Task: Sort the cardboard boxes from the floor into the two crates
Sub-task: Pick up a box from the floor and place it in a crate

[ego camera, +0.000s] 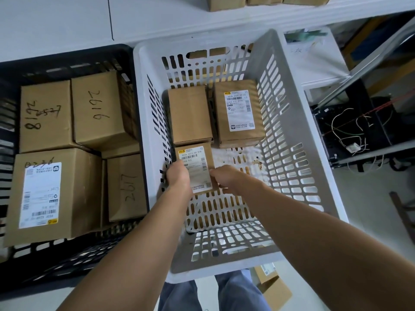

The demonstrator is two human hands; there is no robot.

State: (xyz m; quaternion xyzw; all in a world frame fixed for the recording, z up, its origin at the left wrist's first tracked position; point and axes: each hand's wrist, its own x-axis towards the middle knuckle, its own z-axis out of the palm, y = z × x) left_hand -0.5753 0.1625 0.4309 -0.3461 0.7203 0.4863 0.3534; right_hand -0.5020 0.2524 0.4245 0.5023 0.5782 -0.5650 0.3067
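Both my hands reach into the white crate (pixel 296 167) and hold a small labelled cardboard box (pixel 195 158) low against its left wall. My left hand (pixel 179 176) grips the box's left side. At the box's right near corner, my right hand (pixel 224 178) pinches it. Two more boxes lie in this crate: a plain one (pixel 189 114) right behind the held box and a labelled one (pixel 239 113) to its right. The black crate (pixel 67 263) on the left holds several larger boxes (pixel 98 111) with handwritten numbers.
A white table surface (pixel 67 23) runs behind both crates, with more boxes (pixel 226 2) at its far edge. Another cardboard box (pixel 272 288) lies on the floor under the white crate's near edge. At the right stands a dark frame with loose wires (pixel 350 131).
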